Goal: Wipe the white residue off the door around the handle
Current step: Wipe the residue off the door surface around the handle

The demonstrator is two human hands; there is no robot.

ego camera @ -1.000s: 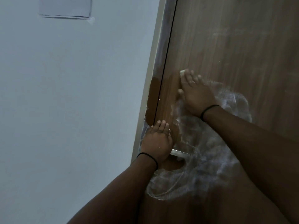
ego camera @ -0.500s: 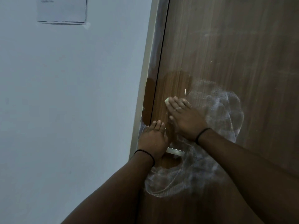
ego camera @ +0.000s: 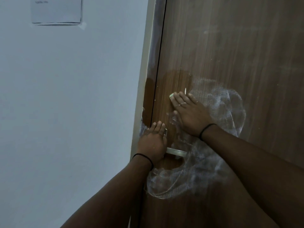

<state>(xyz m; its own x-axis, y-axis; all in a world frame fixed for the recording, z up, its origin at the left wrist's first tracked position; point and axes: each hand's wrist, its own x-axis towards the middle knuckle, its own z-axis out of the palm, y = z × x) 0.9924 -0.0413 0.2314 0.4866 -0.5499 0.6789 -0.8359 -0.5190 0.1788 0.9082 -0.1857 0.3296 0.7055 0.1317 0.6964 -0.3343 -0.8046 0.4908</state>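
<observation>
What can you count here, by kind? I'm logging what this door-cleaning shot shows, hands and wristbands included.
Hands: 2, left hand on the handle, right hand pressing the pad
Black wristbands: 2, one, one
Door: 1
Metal handle: 1
Pale wiping pad: 1
Paper notice on the wall: 1
Total: 8

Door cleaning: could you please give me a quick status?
Right hand flat on door, pressing a pale pad. Left hand grips handle. White residue remains. Nothing blocking.
</observation>
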